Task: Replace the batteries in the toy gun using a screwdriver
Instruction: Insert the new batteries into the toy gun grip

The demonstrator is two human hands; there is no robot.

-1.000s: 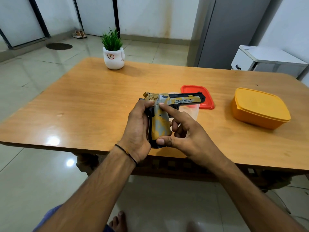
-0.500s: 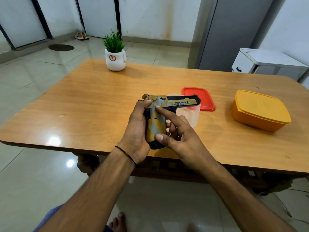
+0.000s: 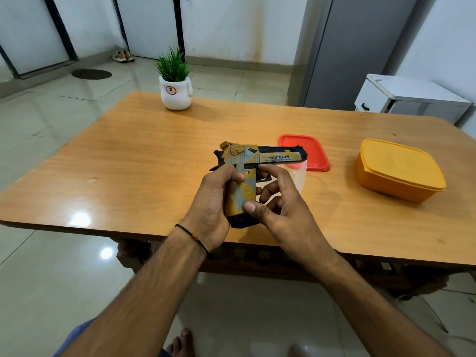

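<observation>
A yellow, grey and black toy gun [image 3: 260,159] is held above the near edge of the wooden table [image 3: 134,161], barrel pointing right, grip pointing down. My left hand [image 3: 215,204] wraps the back of the grip. My right hand [image 3: 279,207] holds the front of the grip, with its thumb on the lower side panel and its index finger by the trigger guard. A small screw shows on the upper part of the grip panel. No screwdriver or batteries are in view.
A clear plastic container [image 3: 298,173] stands just behind the gun, its red lid [image 3: 306,150] lying beside it. A shut yellow box [image 3: 398,170] sits at the right. A white pot with a green plant [image 3: 176,85] stands at the far edge.
The gun has tilted slightly so its barrel sits level. My right index finger slid down from the slide to the trigger guard. Both hands keep their hold.
</observation>
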